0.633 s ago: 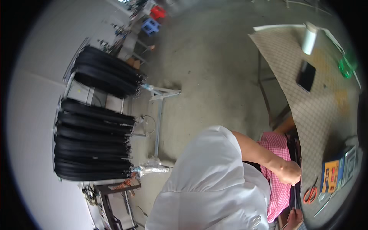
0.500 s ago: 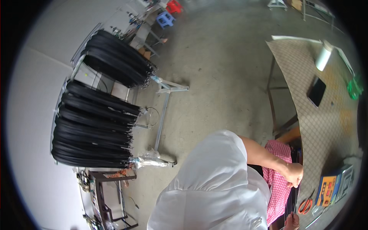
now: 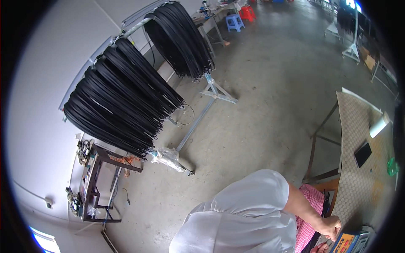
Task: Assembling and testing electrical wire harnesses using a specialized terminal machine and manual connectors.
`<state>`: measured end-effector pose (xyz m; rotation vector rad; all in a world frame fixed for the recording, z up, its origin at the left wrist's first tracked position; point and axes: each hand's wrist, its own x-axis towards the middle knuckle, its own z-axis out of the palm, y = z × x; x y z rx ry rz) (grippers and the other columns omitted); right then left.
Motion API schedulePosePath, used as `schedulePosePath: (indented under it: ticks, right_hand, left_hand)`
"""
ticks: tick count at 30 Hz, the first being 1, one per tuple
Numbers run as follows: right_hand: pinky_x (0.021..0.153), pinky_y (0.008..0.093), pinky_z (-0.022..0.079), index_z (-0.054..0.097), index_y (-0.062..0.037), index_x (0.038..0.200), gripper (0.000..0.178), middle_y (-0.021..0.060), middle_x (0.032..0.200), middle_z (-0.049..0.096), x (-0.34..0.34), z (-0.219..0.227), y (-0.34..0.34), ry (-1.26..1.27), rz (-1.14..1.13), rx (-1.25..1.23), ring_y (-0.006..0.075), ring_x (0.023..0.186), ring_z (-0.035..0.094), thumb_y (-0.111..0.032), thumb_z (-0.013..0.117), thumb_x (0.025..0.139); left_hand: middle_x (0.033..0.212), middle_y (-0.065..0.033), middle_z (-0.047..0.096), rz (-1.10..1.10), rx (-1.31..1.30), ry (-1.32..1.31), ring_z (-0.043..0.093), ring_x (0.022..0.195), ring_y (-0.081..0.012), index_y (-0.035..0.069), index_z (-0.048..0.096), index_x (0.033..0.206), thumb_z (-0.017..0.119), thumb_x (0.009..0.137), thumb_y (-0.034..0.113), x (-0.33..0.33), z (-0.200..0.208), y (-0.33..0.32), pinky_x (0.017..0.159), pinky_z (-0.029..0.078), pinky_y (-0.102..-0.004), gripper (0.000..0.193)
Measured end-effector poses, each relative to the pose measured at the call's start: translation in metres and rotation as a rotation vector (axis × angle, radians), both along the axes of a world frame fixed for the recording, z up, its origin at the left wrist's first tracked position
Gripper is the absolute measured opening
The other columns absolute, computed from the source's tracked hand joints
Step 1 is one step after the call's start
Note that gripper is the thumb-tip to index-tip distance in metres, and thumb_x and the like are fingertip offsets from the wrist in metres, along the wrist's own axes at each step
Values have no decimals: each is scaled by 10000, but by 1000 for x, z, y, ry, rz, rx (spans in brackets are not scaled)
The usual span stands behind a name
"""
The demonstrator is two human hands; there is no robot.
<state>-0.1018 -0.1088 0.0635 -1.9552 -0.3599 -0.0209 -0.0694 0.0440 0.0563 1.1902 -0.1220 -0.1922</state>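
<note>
A blue-and-orange box (image 3: 346, 243) lies beside the left hand (image 3: 330, 227).

Grey floor (image 3: 270, 109) beside pale wall (image 3: 46, 97)

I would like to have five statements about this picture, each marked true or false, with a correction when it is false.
1. The phone lies on the table. True.
2. The blue stool stands on the table. False: the blue stool stands on the floor, beside a red stool.
3. The long strips hanging on the rack are white. False: the strips are black.
4. The left hand is nearer to the box than to the phone. True.
5. The sleeve of the left arm is red. False: the sleeve is white.
</note>
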Motion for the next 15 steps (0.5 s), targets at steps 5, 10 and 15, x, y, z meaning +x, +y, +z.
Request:
schedulePosePath:
  ticks: [5, 10, 15]
  right_hand:
    - [629, 364, 370, 505, -79, 1075, 315, 75, 918, 536, 29, -14, -35, 609, -145, -50, 168, 698, 486, -284, 389, 866]
    - [583, 339, 401, 489, -62, 1178, 412, 121, 1052, 553, -1, -15, -27, 460, -11, -105, 149, 688, 500, -336, 401, 883]
    - [366, 191, 225, 569, -53, 804, 24, -13, 544, 460, -50, 1, 3, 80, -354, 236, 48, 423, 335, -73, 579, 798]
  left_hand:
    - [604, -100, 596, -3, -162, 168, 580, 466, -156, -24, 574, 601, 670, 616, -21, -8, 12, 1, 433, 474, -255, 97]
    - [453, -54, 541, 244, 552, -576, 569, 470, -155, 10, 559, 517, 654, 523, 23, 3, -12, -13, 447, 448, -253, 96]
    - [554, -55, 571, -247, 117, -83, 541, 492, -132, 36, 567, 588, 648, 649, 51, -8, 35, 3, 437, 393, -279, 102]
